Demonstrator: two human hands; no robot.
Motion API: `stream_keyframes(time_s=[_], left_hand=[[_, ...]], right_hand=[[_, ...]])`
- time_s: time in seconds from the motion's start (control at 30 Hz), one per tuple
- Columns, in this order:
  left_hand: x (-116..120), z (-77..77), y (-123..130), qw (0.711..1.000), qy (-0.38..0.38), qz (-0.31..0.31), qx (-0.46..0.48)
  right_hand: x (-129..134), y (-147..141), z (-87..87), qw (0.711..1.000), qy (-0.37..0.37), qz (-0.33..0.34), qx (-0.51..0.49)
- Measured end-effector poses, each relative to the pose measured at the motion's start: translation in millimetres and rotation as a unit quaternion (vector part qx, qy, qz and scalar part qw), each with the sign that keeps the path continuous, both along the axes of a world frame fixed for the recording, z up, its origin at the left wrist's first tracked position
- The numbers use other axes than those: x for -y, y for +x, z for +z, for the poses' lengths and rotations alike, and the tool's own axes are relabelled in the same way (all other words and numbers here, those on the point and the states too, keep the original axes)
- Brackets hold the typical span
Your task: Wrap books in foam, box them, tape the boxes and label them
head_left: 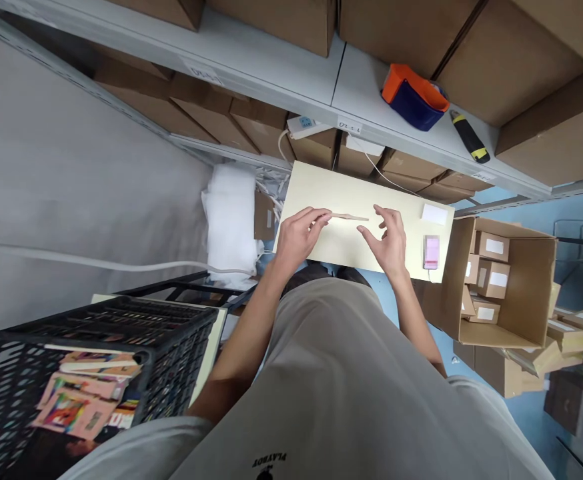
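Observation:
My left hand (299,235) pinches one end of a thin, flat tan piece (350,217) between thumb and fingers. Seen almost edge-on, the piece could be folded cardboard or a packet; its kind cannot be made out. It points rightward above the pale yellow tabletop (316,190). Just past its free end is my right hand (389,237), open, with thumb and fingers apart and not touching it. Right of that hand, a phone (431,252) with a pink screen lies on the tabletop, with a white slip (434,213) behind it.
An open carton (526,293) of small labelled boxes stands to the right. A shelf (271,53) above the tabletop bears cartons, a tape dispenser (414,97) and a utility knife (470,137). At left are a black crate (176,353) with colourful packets and white wrapping (230,220).

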State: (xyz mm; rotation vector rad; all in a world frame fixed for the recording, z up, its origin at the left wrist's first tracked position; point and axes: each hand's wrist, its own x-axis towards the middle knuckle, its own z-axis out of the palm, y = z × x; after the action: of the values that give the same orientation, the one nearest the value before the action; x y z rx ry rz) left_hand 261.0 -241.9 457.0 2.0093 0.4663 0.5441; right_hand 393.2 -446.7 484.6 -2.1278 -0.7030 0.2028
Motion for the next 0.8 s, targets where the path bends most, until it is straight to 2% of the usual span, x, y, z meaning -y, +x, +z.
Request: stream_keyframes(time_s=[0.17,0.23,0.3,0.37,0.43,0.53,0.6,0.67,0.8], left_hand=[[0,-18.1,-11,0.996,0.073,-0.041,-0.042],[-1,-27.1,-16,0.993,0.083,-0.042,-0.067],[-5,-38.7,-22,0.994,0.072,-0.03,-0.08],[-12,-54.1,-28,0.996,0.037,-0.003,-0.079],[-21,-73.2,-35,0.995,-0.014,0.048,-0.085],[-34,-104.8,-44,0.974,-0.134,0.128,-0.13],[-41,-123.7,-48,0.95,-0.234,0.133,-0.158],[-46,-138.6,-48,0.932,-0.3,0.116,-0.168],[-57,-158.9,-37,0.924,-0.314,0.115,-0.185]], right_hand=[[-29,-20,-8.9,0.982,-0.12,0.128,0.063],[-46,-27,-19.7,0.969,-0.178,0.158,0.064],[-63,-31,-34.6,0.965,-0.2,0.163,0.045],[-78,-32,-52.2,0.976,-0.175,0.132,-0.007],[-92,-33,-70.3,0.986,-0.125,0.067,-0.091],[-109,-38,-93.5,0.976,-0.055,-0.022,-0.211],[-119,-42,-105.1,0.964,-0.017,-0.045,-0.263],[-126,-46,-114.5,0.951,0.015,-0.062,-0.303],[-134,-49,-132.7,0.924,0.037,-0.098,-0.367]])
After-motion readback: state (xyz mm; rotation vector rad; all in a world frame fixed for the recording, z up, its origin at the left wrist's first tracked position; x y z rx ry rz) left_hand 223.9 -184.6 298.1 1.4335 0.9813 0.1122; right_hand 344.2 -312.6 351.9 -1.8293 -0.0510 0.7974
